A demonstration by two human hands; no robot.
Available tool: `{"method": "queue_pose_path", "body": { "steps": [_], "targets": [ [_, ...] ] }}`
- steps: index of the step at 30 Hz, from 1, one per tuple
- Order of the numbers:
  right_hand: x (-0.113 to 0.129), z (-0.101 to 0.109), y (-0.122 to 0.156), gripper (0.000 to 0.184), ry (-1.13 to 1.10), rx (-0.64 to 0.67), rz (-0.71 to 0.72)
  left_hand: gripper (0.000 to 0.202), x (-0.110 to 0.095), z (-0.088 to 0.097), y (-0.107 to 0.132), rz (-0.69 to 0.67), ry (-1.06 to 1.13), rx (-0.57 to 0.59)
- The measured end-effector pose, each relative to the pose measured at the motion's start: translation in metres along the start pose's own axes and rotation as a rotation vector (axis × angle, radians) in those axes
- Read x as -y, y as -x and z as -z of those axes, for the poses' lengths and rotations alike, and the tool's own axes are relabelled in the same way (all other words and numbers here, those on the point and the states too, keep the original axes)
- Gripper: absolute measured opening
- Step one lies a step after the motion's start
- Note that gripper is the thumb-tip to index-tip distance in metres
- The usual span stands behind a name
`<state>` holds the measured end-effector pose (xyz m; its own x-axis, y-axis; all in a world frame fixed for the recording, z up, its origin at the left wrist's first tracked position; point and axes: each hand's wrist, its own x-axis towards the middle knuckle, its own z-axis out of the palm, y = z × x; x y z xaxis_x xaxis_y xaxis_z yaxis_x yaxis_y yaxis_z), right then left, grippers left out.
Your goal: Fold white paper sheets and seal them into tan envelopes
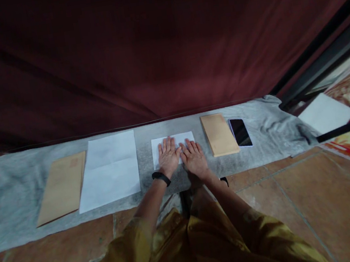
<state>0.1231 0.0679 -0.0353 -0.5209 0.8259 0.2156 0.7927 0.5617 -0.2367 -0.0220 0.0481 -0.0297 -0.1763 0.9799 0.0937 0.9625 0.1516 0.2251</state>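
Note:
A small white sheet of paper [181,137], perhaps folded, lies in front of me on the grey cloth. My left hand [167,156], with a black band on its wrist, presses flat on its left half, fingers stretched out. On the right half rests my right hand [194,158], also flat with fingers spread. The two thumbs nearly meet near the middle of the sheet. Much of the paper is hidden under the hands. To the left are large white sheets [111,170]; to the right lies a stack of brown envelopes [219,135].
More brown envelopes [62,186] lie at the far left on the grey cloth [2,198]. A phone [240,132] sits beside the right stack. Behind the cloth hangs a dark red curtain [156,54]. A dark metal frame [327,65] and a white panel [326,112] stand at the right.

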Motion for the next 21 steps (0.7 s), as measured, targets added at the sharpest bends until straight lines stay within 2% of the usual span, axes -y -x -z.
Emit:
{"method": "queue_pose_path", "body": {
  "steps": [9,14,21],
  "targets": [
    [-0.001,-0.003,0.0,0.051,-0.044,0.009,-0.021,0.067,0.02,-0.006,0.015,0.086,-0.072,-0.075],
    [-0.001,-0.003,0.0,0.051,-0.046,0.007,-0.016,0.067,0.027,-0.005,0.034,0.091,-0.077,-0.13],
    [0.0,-0.001,0.0,0.05,-0.031,0.012,-0.017,0.06,0.029,0.003,0.06,0.086,-0.058,-0.146]
  ]
}}
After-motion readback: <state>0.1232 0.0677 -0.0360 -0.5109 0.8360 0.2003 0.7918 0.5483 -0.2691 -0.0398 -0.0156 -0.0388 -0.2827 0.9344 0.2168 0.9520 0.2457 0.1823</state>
